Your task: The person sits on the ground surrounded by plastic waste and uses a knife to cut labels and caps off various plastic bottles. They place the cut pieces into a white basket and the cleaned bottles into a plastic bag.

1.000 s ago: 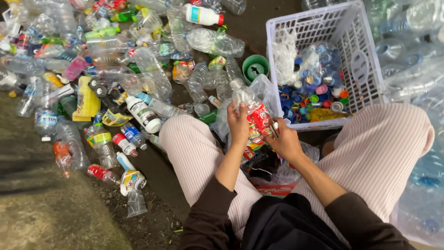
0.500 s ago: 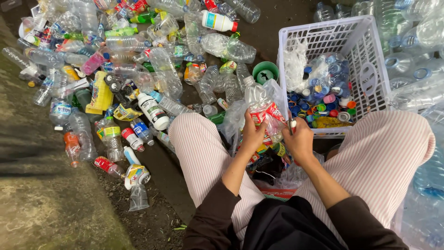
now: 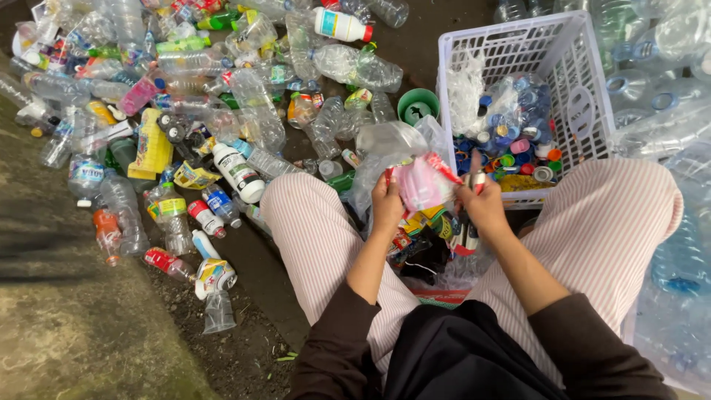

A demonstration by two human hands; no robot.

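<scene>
I am seeing both hands working between the knees, over the striped trousers [image 3: 311, 237]. The left hand [image 3: 386, 207] is gripping a clear bottle [image 3: 396, 148] near its labelled end, fingers curled around it. The right hand [image 3: 483, 201] is pinching the red and pink label [image 3: 424, 181] that is wrapping the bottle, its forefinger sticking up and the other fingers pressed together on the film.

The bottle is lying tilted, its long axis running from just above the right hand up and away to the left, past the left hand; I cannot tell which end carries the neck, since the label and both hands are covering that part.

Just beyond the right hand a white basket [image 3: 518, 44] is standing, holding loose coloured caps [image 3: 511, 152] and some clear film. Beyond the left hand a green cup [image 3: 418, 106] is sitting on the ground. Well away on the left hand's side, a heap of bottles [image 3: 185, 111] is sprawling over the dark floor. Below both hands, torn labels [image 3: 418, 230] are gathering in a bag between the legs.
</scene>
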